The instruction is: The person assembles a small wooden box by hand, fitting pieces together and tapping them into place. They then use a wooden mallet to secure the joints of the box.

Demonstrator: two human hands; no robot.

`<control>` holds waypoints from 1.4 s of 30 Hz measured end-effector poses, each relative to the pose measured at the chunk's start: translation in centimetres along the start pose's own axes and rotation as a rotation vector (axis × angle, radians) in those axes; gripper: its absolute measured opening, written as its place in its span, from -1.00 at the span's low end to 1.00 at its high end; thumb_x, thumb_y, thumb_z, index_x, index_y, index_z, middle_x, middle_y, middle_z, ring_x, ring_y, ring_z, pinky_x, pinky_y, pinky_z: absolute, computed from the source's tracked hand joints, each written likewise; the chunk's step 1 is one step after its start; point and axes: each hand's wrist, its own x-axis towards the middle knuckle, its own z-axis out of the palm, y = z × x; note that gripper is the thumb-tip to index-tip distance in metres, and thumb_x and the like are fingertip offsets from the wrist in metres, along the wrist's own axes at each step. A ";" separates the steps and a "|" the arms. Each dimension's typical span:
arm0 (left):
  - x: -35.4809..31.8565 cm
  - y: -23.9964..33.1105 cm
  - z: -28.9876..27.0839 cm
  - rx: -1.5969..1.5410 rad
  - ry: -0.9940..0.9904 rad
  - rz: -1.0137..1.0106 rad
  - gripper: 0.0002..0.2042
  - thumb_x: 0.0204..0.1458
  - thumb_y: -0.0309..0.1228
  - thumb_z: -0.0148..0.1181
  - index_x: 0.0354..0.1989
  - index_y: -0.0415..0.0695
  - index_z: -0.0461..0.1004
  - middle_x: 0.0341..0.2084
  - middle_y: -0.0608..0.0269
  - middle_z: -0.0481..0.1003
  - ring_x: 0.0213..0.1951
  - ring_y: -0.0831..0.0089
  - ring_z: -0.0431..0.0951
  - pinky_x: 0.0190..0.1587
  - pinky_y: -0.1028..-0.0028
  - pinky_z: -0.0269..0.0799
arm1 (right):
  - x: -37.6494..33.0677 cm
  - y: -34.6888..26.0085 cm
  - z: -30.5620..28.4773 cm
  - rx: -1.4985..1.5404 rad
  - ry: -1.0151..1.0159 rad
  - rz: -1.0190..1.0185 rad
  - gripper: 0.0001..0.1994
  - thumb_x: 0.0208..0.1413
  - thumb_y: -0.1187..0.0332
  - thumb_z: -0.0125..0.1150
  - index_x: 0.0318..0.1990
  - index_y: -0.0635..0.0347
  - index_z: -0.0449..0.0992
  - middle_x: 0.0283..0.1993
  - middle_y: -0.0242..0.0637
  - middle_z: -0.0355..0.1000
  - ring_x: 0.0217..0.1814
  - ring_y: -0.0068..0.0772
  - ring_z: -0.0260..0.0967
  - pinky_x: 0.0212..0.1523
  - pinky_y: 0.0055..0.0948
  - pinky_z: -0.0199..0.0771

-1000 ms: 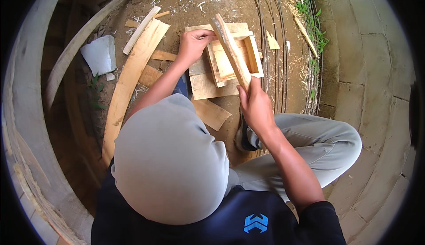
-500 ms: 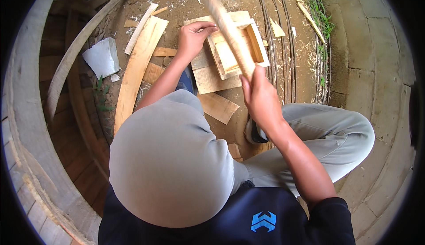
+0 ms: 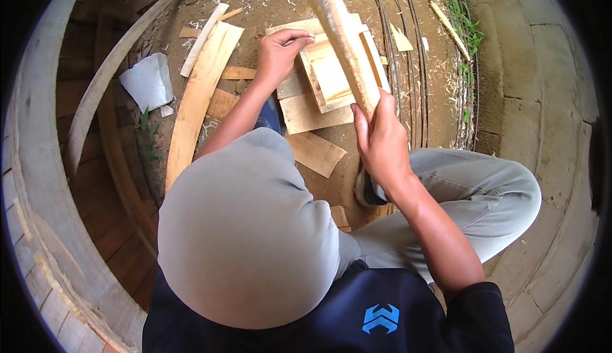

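Observation:
A thick wooden stick (image 3: 344, 34) is in my right hand (image 3: 386, 139), closed round its lower end. The stick slants up and left across an open wooden box (image 3: 309, 76) and hides part of it; its far end runs to the top edge of the picture. At the box's upper left corner, my left hand (image 3: 279, 57) has thumb and fingers pinched together. A tiny pale spot shows at those fingertips, too small to name. The box rests on flat boards (image 3: 312, 114) on the ground.
Left of the box lie a long curved plank (image 3: 197, 101), a narrow strip (image 3: 203, 41) and a pale stone slab (image 3: 148, 82). Thin dark rods (image 3: 417, 66) run along the right, near grass and a block wall (image 3: 526, 123). Another board piece (image 3: 317, 153) lies by my foot.
The wooden stick has risen a little, its far end now reaching the top edge. My right hand has shifted slightly right. My left hand stays pinched at the box's corner.

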 end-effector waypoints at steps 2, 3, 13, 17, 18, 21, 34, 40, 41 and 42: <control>0.4 -1.4 -0.3 -0.076 0.015 -0.032 -0.88 0.10 -0.52 0.38 -0.21 -0.26 0.70 -0.30 0.23 0.71 -0.24 0.58 0.65 -0.12 0.54 0.55 | -0.3 1.3 0.4 -0.094 -0.185 0.091 -0.67 0.34 0.28 0.15 0.05 0.29 0.23 -0.27 0.30 0.49 -0.25 0.44 0.47 -0.27 0.23 0.44; 0.4 -1.4 -0.3 -0.068 0.016 -0.015 -0.88 0.10 -0.52 0.38 -0.21 -0.26 0.70 -0.30 0.22 0.71 -0.24 0.58 0.65 -0.12 0.54 0.55 | -0.1 1.5 0.4 -0.146 -0.276 0.139 -0.65 0.34 0.29 0.16 0.10 0.30 0.23 -0.27 0.29 0.49 -0.24 0.44 0.47 -0.27 0.22 0.44; 0.1 -0.1 -0.6 0.038 -0.060 -0.065 -0.75 0.09 -0.48 0.43 -0.06 -0.22 0.66 -0.16 0.21 0.69 -0.06 0.54 0.64 0.07 0.45 0.52 | 0.6 -0.5 -1.1 0.076 -0.099 0.138 -0.66 0.34 0.35 0.16 0.16 0.22 0.25 -0.25 0.28 0.52 -0.17 0.40 0.51 -0.24 0.12 0.47; -0.7 0.4 0.3 -0.080 -0.060 -0.034 -0.54 0.06 -0.45 0.45 0.15 -0.22 0.51 0.09 0.15 0.57 0.18 0.46 0.51 0.27 0.37 0.38 | 0.4 -0.5 -1.2 0.090 -0.128 0.163 -0.66 0.34 0.34 0.16 0.15 0.23 0.24 -0.25 0.27 0.52 -0.17 0.41 0.50 -0.23 0.13 0.47; -0.9 -0.1 0.2 -0.066 -0.099 -0.030 -0.49 0.05 -0.42 0.45 0.19 -0.21 0.48 0.16 0.13 0.52 0.24 0.44 0.46 0.30 0.36 0.35 | 0.4 -0.5 -1.2 0.082 -0.131 0.150 -0.66 0.33 0.34 0.16 0.15 0.24 0.24 -0.25 0.27 0.52 -0.17 0.41 0.50 -0.23 0.13 0.46; -1.6 -1.6 0.8 -0.022 -0.001 0.039 -0.59 0.06 -0.38 0.43 0.09 -0.19 0.56 -0.18 0.29 0.60 -0.13 0.60 0.54 -0.06 0.50 0.47 | 0.3 -0.4 -0.9 0.028 -0.154 0.131 -0.65 0.33 0.33 0.16 0.14 0.25 0.25 -0.25 0.27 0.52 -0.17 0.41 0.50 -0.23 0.15 0.46; -2.7 -2.5 0.0 -0.082 -0.283 0.039 -0.26 0.07 -0.10 0.39 0.35 -0.14 0.19 0.22 -0.10 0.36 0.30 0.20 0.32 0.36 0.22 0.17 | -0.7 0.5 0.5 -0.094 -0.095 0.058 -0.59 0.33 0.33 0.18 0.20 0.34 0.24 -0.28 0.28 0.52 -0.24 0.40 0.52 -0.32 0.12 0.51; -3.4 -3.5 0.7 0.348 -0.205 0.044 -0.10 0.04 0.05 0.32 0.40 -0.18 -0.01 0.28 -0.29 0.20 0.36 -0.13 0.14 0.40 0.01 -0.06 | -0.6 -0.4 0.2 0.023 0.074 -0.045 -0.68 0.34 0.31 0.15 0.10 0.28 0.26 -0.31 0.29 0.51 -0.28 0.42 0.50 -0.32 0.21 0.45; -3.5 -3.6 0.8 0.360 -0.197 0.056 -0.11 0.04 0.05 0.31 0.39 -0.20 -0.01 0.27 -0.30 0.21 0.35 -0.13 0.15 0.40 0.02 -0.07 | -0.6 -0.1 0.4 -0.019 -0.003 0.006 -0.67 0.34 0.31 0.16 0.11 0.28 0.26 -0.31 0.29 0.51 -0.28 0.41 0.50 -0.32 0.20 0.46; -3.6 -3.6 0.9 0.385 -0.191 0.056 -0.12 0.05 0.03 0.30 0.39 -0.20 -0.01 0.27 -0.29 0.21 0.35 -0.14 0.15 0.40 0.02 -0.06 | -0.8 0.6 0.7 -0.060 -0.067 0.062 -0.66 0.35 0.31 0.16 0.12 0.28 0.25 -0.31 0.28 0.51 -0.28 0.41 0.50 -0.31 0.19 0.46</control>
